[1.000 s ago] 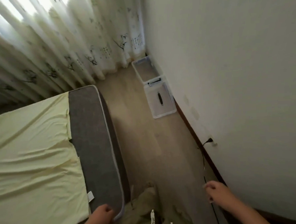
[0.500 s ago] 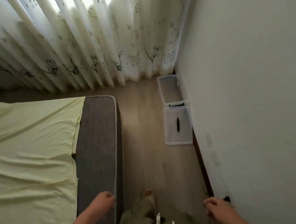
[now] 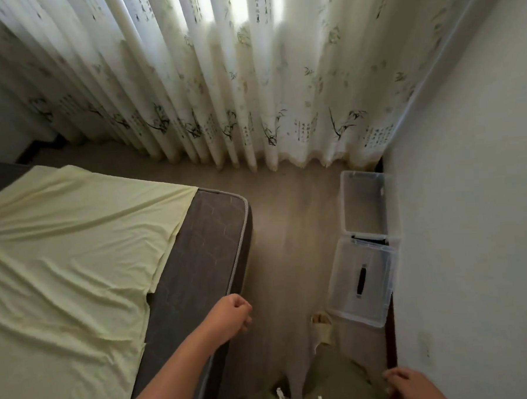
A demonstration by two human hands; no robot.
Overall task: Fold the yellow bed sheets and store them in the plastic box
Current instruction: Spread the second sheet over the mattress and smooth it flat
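The yellow sheet lies wrinkled and unfolded on the grey mattress, one strip bare. Plastic box sits open beyond the mattress's corner. Left hand fisted, empty; right hand loosely curled, empty.

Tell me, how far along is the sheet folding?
Barely begun. Done: the plastic box stands open by the wall, its lid on the floor beside it. In hand: nothing; the left hand is a loose fist over the mattress edge and the right hand holds nothing. Left: the yellow sheet lies spread and wrinkled, unfolded, so all the folding and storing remain.
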